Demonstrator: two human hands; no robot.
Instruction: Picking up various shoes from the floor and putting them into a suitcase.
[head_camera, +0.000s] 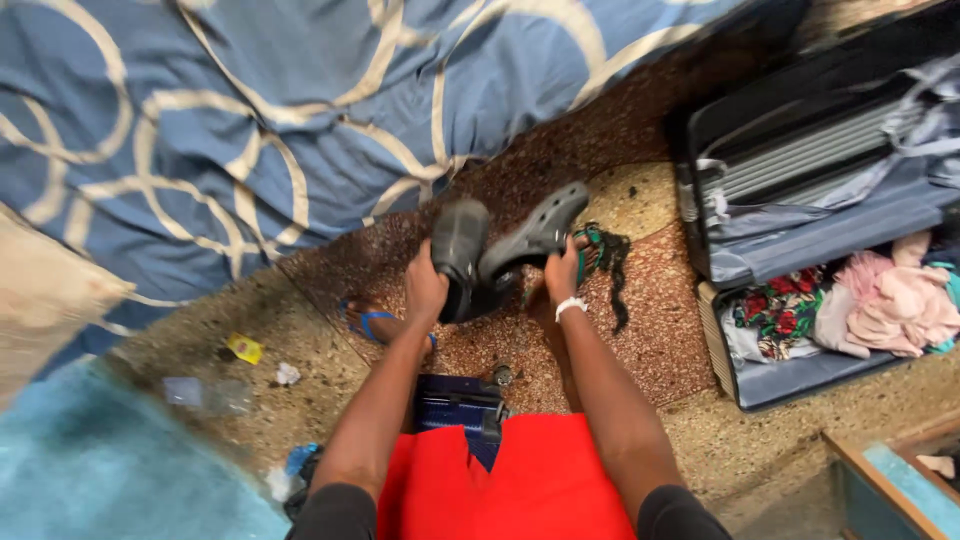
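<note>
The left hand (425, 290) is clenched around a dark grey clog (458, 250), held upright with its sole toward the camera. The right hand (562, 272), with a white band (571, 305) at the wrist, grasps a second dark grey clog (535, 235), tilted so that its holed upper shows. The two shoes meet just above the speckled terrazzo floor (660, 340), about midway between the bed and the suitcase.

Close behind the right hand lies a green and black strap (603, 255), partly covered by the fingers. Below the left hand a blue sandal (372, 322) rests on the floor, half hidden by the forearm. A dark blue case (458, 408) sits between the arms, its lower part covered by red cloth (520, 480).

The blue patterned bedsheet (250, 130) hangs over the floor's upper left side. An open suitcase (800, 230) of folded clothes crowds the right edge, cut off by the frame. Bare floor lies between them. Scraps of litter (245, 348) lie toward the lower left, too blurred to make out.
</note>
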